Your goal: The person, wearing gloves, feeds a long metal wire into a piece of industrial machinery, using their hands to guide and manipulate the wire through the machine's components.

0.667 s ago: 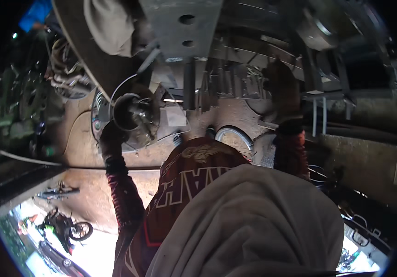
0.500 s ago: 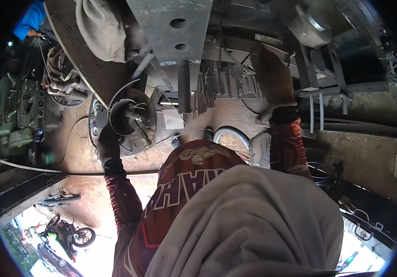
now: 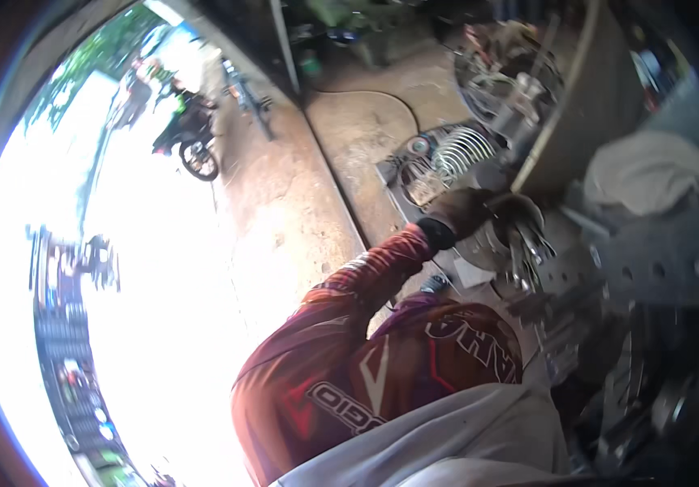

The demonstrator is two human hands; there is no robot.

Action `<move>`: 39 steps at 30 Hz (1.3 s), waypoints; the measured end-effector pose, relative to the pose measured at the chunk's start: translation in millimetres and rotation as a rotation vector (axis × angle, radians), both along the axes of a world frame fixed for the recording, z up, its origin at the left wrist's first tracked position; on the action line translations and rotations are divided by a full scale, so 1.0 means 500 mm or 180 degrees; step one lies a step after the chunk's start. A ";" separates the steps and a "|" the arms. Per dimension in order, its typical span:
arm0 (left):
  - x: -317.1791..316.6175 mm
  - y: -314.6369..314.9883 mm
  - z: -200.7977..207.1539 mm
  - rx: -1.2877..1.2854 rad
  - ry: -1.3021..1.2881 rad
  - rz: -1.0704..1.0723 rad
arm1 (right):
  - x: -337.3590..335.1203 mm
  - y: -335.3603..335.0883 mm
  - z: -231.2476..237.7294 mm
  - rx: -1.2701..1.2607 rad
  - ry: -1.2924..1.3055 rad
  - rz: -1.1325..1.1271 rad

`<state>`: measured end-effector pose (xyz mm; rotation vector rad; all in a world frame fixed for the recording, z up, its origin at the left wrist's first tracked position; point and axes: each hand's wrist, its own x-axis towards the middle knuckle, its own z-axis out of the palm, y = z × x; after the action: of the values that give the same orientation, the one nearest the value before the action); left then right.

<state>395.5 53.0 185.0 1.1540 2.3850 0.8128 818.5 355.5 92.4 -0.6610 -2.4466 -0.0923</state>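
Note:
My left hand point(image 3: 461, 213), dark and blurred, reaches right to a round metal container point(image 3: 538, 213); a black band circles its wrist. Several metal tools or rods point(image 3: 528, 247) stand inside the container. The hand's fingers overlap the near rim, and whether they grip anything is unclear. Just beyond the hand lies a silvery coil point(image 3: 465, 152), with a small round disc-like item point(image 3: 419, 146) beside it. My right hand cannot be made out in the dark, smeared area at the lower right.
A curved board point(image 3: 565, 105) rises right of the coil. Pale cloth point(image 3: 650, 174) lies near a grey metal beam with holes point(image 3: 658, 272). A hose point(image 3: 382, 92) curves over the concrete floor point(image 3: 341, 138). A motorcycle point(image 3: 191, 130) stands outside in bright light.
The view has swung strongly to the left, bringing the bright outdoors in. My left hand remains by the round container. My right hand, earlier visible near the metal strips, no longer shows clearly.

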 end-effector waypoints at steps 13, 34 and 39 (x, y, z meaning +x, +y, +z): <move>-0.011 -0.033 -0.134 0.0284 0.1063 -0.0323 | -0.205 -0.084 0.115 -0.3174 0.1526 0.0233; 0.058 0.004 0.163 0.1296 0.1326 0.0155 | -0.211 -0.157 0.153 -0.3849 0.1535 0.0353; 0.168 0.166 0.226 0.1812 0.0879 -0.1528 | -0.134 -0.189 0.201 -0.3845 0.1770 0.0022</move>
<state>479.3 136.1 298.2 2.0758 1.9644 1.2561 751.6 260.9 192.8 -0.9636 -1.7446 1.4466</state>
